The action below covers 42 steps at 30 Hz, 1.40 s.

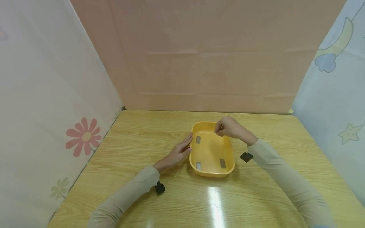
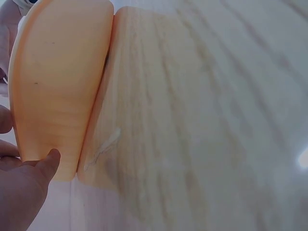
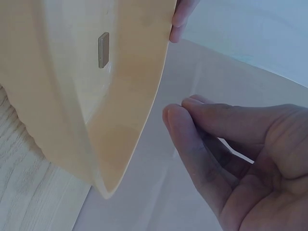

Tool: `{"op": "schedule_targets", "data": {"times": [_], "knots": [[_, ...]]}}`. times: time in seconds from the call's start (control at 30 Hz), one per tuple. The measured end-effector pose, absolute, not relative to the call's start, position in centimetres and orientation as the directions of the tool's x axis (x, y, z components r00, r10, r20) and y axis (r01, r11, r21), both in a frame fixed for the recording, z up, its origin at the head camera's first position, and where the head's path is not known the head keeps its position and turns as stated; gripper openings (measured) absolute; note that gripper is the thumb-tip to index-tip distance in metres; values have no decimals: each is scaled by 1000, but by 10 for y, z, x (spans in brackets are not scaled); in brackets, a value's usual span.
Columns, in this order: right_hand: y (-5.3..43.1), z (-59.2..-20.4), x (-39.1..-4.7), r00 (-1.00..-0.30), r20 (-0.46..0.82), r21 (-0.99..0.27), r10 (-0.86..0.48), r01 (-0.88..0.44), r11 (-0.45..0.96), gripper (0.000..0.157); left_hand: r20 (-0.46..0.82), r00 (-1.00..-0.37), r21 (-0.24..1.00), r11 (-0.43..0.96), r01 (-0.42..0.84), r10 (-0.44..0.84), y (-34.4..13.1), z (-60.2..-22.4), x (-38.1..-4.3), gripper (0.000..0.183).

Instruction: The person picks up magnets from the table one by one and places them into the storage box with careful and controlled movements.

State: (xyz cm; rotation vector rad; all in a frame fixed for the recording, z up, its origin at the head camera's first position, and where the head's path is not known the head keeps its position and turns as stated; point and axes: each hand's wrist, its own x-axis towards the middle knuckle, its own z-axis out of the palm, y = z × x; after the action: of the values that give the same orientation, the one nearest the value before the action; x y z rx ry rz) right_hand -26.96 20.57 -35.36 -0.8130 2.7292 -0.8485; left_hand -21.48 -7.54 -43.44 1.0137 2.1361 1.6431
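A yellow plastic tray [image 1: 211,148] with rounded corners stands on the table. My left hand [image 1: 180,151] is at its left side, fingers nearly straight and tips at the rim. The thumb tip [image 2: 54,155] touches the tray's outer wall. My right hand [image 1: 230,127] is raised over the far right corner. Its thumb and index fingertips [image 3: 179,115] are brought together, and nothing shows between them. Inside the tray lie small flat grey-brown blocks: one at far left [image 1: 198,139], one at near left [image 1: 198,166], one at near right [image 1: 222,163].
The wood-grain table [image 1: 148,133] reaches up to a plain pinkish-tan backdrop [image 1: 199,79]. Printed sheets hang at both sides, one with a red flower [image 1: 86,136]. A small black device [image 1: 160,188] sits at the left wrist, and another [image 1: 246,157] at the right.
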Motion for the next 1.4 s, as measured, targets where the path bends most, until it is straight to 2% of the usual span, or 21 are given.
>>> {"op": "schedule_targets", "data": {"times": [1.4], "knots": [[241, -352, -251, -851, 8, -570, -525, -435, 696, 9, 177, -713, 924, 136, 359, 678, -76, -432, -216, 53]]}}
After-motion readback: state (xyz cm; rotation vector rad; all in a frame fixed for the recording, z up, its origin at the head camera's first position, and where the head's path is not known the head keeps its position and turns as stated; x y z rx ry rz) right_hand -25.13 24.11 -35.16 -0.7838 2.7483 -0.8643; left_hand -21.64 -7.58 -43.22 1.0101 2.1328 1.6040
